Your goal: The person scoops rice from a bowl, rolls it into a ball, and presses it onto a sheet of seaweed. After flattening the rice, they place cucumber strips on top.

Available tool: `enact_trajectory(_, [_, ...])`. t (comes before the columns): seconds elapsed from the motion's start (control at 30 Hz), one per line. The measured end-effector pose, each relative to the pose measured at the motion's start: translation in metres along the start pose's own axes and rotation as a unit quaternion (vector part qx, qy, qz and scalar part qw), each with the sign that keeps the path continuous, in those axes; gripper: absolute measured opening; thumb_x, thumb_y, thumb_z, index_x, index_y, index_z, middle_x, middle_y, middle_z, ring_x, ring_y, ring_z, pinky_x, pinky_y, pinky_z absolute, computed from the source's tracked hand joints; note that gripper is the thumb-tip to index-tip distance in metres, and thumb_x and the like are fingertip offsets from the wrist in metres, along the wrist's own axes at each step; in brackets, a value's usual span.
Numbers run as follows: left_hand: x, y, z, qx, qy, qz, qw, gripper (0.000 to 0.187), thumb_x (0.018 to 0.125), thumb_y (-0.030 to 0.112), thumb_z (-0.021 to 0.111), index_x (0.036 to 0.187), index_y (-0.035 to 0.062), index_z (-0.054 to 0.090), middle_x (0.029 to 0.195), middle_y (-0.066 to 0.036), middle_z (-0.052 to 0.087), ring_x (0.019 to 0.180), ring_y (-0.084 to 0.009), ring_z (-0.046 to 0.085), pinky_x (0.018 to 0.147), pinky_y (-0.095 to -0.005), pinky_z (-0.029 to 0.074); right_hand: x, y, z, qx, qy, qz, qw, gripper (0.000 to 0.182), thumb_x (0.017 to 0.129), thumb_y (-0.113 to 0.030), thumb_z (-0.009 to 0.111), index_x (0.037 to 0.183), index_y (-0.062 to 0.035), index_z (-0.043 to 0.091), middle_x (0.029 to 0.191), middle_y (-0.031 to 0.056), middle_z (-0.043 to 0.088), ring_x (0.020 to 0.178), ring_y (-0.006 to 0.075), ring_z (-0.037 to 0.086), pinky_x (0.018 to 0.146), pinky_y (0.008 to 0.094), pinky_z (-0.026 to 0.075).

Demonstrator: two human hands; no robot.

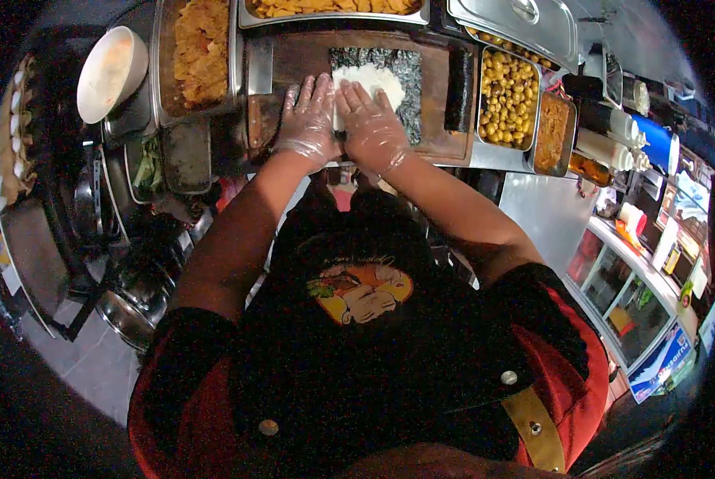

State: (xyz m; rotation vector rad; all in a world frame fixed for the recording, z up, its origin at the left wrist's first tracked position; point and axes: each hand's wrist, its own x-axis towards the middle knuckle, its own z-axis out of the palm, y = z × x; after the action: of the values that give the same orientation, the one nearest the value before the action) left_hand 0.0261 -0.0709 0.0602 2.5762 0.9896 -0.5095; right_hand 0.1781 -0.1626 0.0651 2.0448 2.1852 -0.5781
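A dark nori sheet [409, 116] lies on the wooden cutting board [445, 148] in front of me. White rice [381, 78] is spread over part of it. My right hand [369, 128], in a clear plastic glove, lies flat with its fingertips on the rice. Beside it, my left hand [308, 124], gloved the same way, rests at the left edge of the nori and rice with fingers stretched out. A knife with a wooden handle [260, 120] and a wide blade [260, 68] lies left of my left hand.
Metal trays hold a brown filling [202, 52], orange pieces [333, 6], small round yellowish items [507, 96] and a brown mixture [551, 132]. A white bowl [112, 74] stands at left, bottles [613, 136] at right. A black strip [458, 88] lies on the board's right side.
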Motion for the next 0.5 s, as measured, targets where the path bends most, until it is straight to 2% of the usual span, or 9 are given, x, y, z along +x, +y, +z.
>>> enact_trajectory(0.07, [0.003, 0.0, -0.001, 0.006, -0.005, -0.002, 1.0, 0.125, 0.082, 0.057, 0.086, 0.177, 0.0044, 0.025, 0.188, -0.012, 0.011, 0.174, -0.0318, 0.007, 0.139, -0.0543, 0.006, 0.007, 0.0, 0.003, 0.005, 0.015, 0.004, 1.0, 0.076, 0.108, -0.034, 0.052, 0.174, -0.0009, 0.032, 0.185, 0.0188, 0.025, 0.17, 0.0353, 0.025, 0.136, 0.0617, 0.017])
enact_trajectory(0.13, [0.007, 0.001, -0.003, 0.01, -0.009, -0.004, 1.0, 0.124, 0.082, 0.057, 0.086, 0.177, 0.0048, 0.026, 0.188, -0.012, 0.011, 0.174, -0.0315, 0.006, 0.139, -0.0544, 0.005, 0.013, 0.002, 0.003, -0.057, 0.017, 0.003, 0.998, 0.076, 0.107, -0.035, 0.054, 0.173, -0.0009, 0.035, 0.185, 0.019, 0.025, 0.17, 0.0356, 0.026, 0.136, 0.062, 0.019])
enact_trajectory(0.27, [0.018, 0.0, -0.006, 0.04, -0.025, -0.019, 0.999, 0.126, 0.081, 0.058, 0.087, 0.177, 0.0057, 0.024, 0.188, -0.011, 0.009, 0.174, -0.0303, 0.005, 0.14, -0.0531, 0.005, 0.019, 0.009, -0.001, -0.041, 0.021, 0.001, 0.999, 0.081, 0.103, -0.033, 0.059, 0.173, 0.0001, 0.035, 0.184, 0.0202, 0.026, 0.17, 0.0342, 0.027, 0.136, 0.061, 0.021])
enact_trajectory(0.33, [0.02, -0.001, -0.009, 0.042, -0.026, -0.021, 0.999, 0.128, 0.081, 0.059, 0.087, 0.177, 0.0056, 0.024, 0.189, -0.011, 0.009, 0.174, -0.0299, 0.005, 0.14, -0.0524, 0.005, 0.021, 0.014, -0.002, -0.061, 0.111, -0.03, 0.992, 0.068, 0.099, -0.028, 0.066, 0.16, -0.0002, 0.055, 0.17, 0.0241, 0.049, 0.157, 0.0386, 0.048, 0.129, 0.058, 0.037])
enact_trajectory(0.37, [0.021, -0.002, -0.011, 0.033, -0.024, -0.02, 0.999, 0.129, 0.081, 0.063, 0.087, 0.178, 0.0055, 0.023, 0.188, -0.011, 0.01, 0.174, -0.0299, 0.007, 0.14, -0.052, 0.006, 0.026, 0.021, -0.004, -0.062, 0.111, -0.032, 0.991, 0.068, 0.099, -0.028, 0.066, 0.16, -0.0002, 0.055, 0.17, 0.0241, 0.049, 0.157, 0.0386, 0.048, 0.129, 0.058, 0.037])
enact_trajectory(0.43, [0.026, -0.006, -0.008, 0.024, -0.02, -0.021, 0.999, 0.13, 0.081, 0.066, 0.086, 0.178, 0.0053, 0.023, 0.188, -0.012, 0.012, 0.174, -0.0299, 0.009, 0.14, -0.0516, 0.007, 0.042, 0.037, -0.017, 0.148, 0.131, -0.019, 0.98, 0.05, 0.095, -0.027, 0.075, 0.138, -0.0029, 0.071, 0.142, 0.0241, 0.069, 0.132, 0.0435, 0.065, 0.114, 0.0545, 0.051])
enact_trajectory(0.47, [0.028, -0.009, -0.003, -0.002, 0.012, -0.025, 1.0, 0.131, 0.081, 0.071, 0.084, 0.177, 0.0056, 0.023, 0.188, -0.012, 0.014, 0.174, -0.0302, 0.011, 0.14, -0.0516, 0.008, 0.047, 0.041, -0.021, 0.149, 0.131, -0.019, 0.98, 0.05, 0.095, -0.027, 0.075, 0.138, -0.0029, 0.071, 0.142, 0.0241, 0.069, 0.132, 0.0435, 0.065, 0.114, 0.0545, 0.051])
enact_trajectory(0.5, [0.03, -0.011, 0.001, -0.029, 0.045, -0.028, 0.998, 0.133, 0.081, 0.077, 0.082, 0.177, 0.006, 0.024, 0.187, -0.013, 0.017, 0.173, -0.0304, 0.013, 0.14, -0.0517, 0.009, 0.05, 0.045, -0.023, 0.127, 0.186, -0.023, 0.974, 0.046, 0.093, -0.029, 0.078, 0.131, -0.0034, 0.073, 0.131, 0.0227, 0.072, 0.123, 0.0436, 0.067, 0.108, 0.0529, 0.053])
